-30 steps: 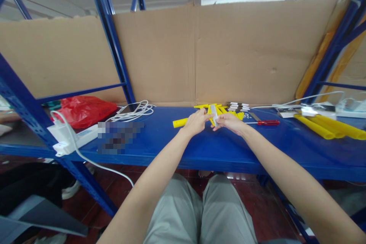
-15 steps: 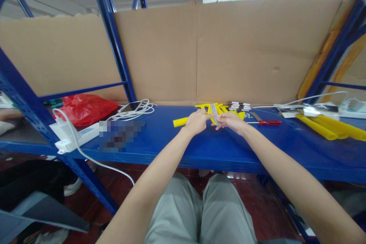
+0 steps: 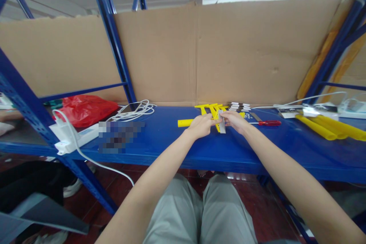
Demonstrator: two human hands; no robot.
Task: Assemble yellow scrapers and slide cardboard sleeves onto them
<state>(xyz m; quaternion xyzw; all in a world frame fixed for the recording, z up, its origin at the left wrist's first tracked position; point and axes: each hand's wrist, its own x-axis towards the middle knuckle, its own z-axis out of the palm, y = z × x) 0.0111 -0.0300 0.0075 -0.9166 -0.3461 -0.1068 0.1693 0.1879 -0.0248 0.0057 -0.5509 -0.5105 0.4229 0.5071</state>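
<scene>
The left hand (image 3: 202,125) curls around a yellow tube (image 3: 184,123) and hides much of it — only the blunt end shows at the left, so I cannot tell whether it joins the slim yellow piece (image 3: 216,115) by the fingertips. The right hand (image 3: 235,119) pinches a pale grey strip (image 3: 222,127) between the two hands, over the blue shelf (image 3: 225,148), its middle partly covered by fingers. Both forearms angle forward and inward — the yellow rolls (image 3: 316,127) far right run past the frame's edge.
</scene>
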